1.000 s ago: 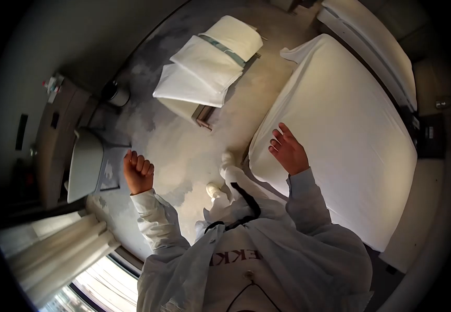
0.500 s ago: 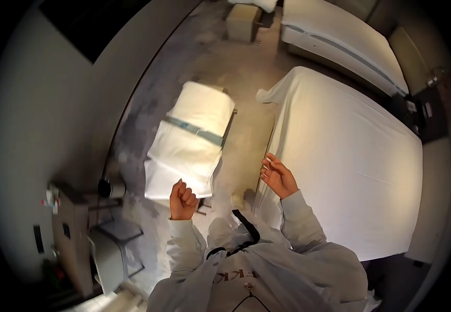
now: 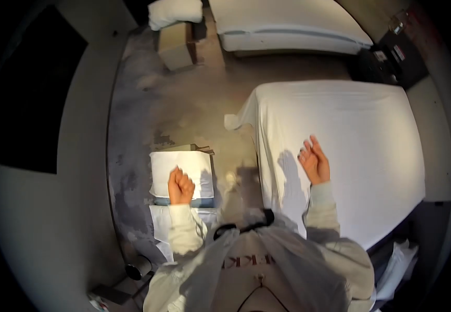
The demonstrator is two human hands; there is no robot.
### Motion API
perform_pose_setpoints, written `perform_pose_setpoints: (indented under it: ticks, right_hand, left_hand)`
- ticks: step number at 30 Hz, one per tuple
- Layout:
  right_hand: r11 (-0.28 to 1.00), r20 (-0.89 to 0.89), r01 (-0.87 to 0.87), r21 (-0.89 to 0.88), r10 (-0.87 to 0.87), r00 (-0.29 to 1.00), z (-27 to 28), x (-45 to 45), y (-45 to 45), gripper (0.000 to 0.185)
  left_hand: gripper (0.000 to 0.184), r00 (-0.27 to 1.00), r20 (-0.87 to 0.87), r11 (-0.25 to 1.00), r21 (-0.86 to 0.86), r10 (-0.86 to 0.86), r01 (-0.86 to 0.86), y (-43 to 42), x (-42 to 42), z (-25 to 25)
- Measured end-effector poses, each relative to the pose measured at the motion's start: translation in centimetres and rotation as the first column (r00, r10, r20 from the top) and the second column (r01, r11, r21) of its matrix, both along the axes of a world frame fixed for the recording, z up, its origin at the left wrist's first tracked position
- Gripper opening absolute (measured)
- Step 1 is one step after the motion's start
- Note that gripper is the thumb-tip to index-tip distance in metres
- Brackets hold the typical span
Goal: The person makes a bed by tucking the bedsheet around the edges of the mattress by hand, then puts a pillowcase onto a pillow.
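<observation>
My left hand [image 3: 181, 186] is raised over the folded white linen [image 3: 203, 171] on a low bench, its fingers curled into a fist; whether anything is inside cannot be seen. A blue-grey strip [image 3: 199, 202] crosses the linen below that hand. My right hand [image 3: 315, 162] hangs in the air above the bed with the white sheet [image 3: 360, 145], its fingers apart and nothing held. The near left corner of the sheet's far edge droops at the bed's side.
Beyond lies a second bed [image 3: 288, 21]. A box-like stool [image 3: 175, 48] stands by a white pillow or bundle [image 3: 175, 11]. A dark nightstand [image 3: 399, 60] is at upper right, a bin [image 3: 138, 268] at lower left. White fabric [image 3: 396, 268] lies lower right.
The view has turned and moved forward along the bed, so the bench linen now sits lower in view and the second bed shows more. My right hand has moved further over the bed.
</observation>
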State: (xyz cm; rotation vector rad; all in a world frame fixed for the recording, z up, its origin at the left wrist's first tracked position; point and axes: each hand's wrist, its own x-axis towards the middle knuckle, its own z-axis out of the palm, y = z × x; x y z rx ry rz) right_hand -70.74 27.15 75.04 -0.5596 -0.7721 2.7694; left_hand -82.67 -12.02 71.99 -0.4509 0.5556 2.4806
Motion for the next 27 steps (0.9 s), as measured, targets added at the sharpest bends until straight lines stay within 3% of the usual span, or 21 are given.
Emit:
perform_pose_setpoints:
  ticks: [2,5,7,10,12,18,20,22,23,26,27]
  right_hand:
    - [0.997,-0.067,0.065,0.033,-0.063,0.996,2.3,-4.1,1.5,0.036]
    - [0.993,-0.034,0.098,0.058,-0.096,0.995,4.3,-11.5,2.5,0.036]
    - [0.98,-0.107,0.001,0.199,0.02,0.994,5.2,-15.3,3.3,0.035]
    - [0.99,-0.044,-0.045,0.135,0.052,0.998,2.8,-21.6,4.4,0.033]
    - [0.993,-0.006,-0.067,0.097,0.068,0.998,2.0,-25.8,5.4,0.032]
    - [0.988,-0.17,-0.145,0.062,0.154,0.973,1.3,-40.6,9.2,0.031]
    - [0.997,-0.158,-0.063,0.05,0.07,0.985,2.6,-45.7,9.5,0.031]
    - [0.985,-0.083,0.062,0.162,-0.049,0.995,4.7,-48.4,10.6,0.03]
    - [0.976,-0.135,0.065,0.209,-0.037,0.99,4.7,-49.3,11.3,0.031]
    - [0.987,-0.044,0.033,0.158,-0.027,0.999,1.1,-51.3,14.6,0.03]
    - [0.986,-0.02,0.109,0.129,-0.107,0.994,0.0,-51.0,16.0,0.029]
  left_hand:
    - [0.042,0.998,-0.02,0.998,0.024,-0.058,0.058,1.9,-6.0,0.9]
    - [0.043,0.986,-0.025,0.986,0.035,-0.162,0.163,4.8,-14.8,2.6]
    - [0.043,0.979,0.0,0.979,0.016,-0.204,0.204,6.0,-18.0,2.8]
    - [0.042,0.964,-0.057,0.962,0.073,-0.26,0.264,7.1,-24.7,1.2]
    - [0.042,0.979,-0.063,0.98,0.027,-0.195,0.197,7.2,-27.7,1.1]
    - [0.04,0.998,-0.041,0.994,0.097,-0.047,0.051,7.0,-37.2,0.7]
    - [0.039,0.983,-0.06,0.976,0.124,-0.175,0.181,7.5,-42.9,-0.5]
    - [0.041,0.984,0.034,0.984,0.049,-0.174,0.172,10.0,-46.8,1.2]
    - [0.041,0.979,0.042,0.979,0.049,-0.199,0.197,11.0,-48.7,1.6]
    - [0.042,0.944,-0.015,0.944,0.014,-0.33,0.33,15.3,-57.5,0.4]
    - [0.042,0.938,0.008,0.937,-0.051,-0.345,0.345,17.3,-59.8,0.2]
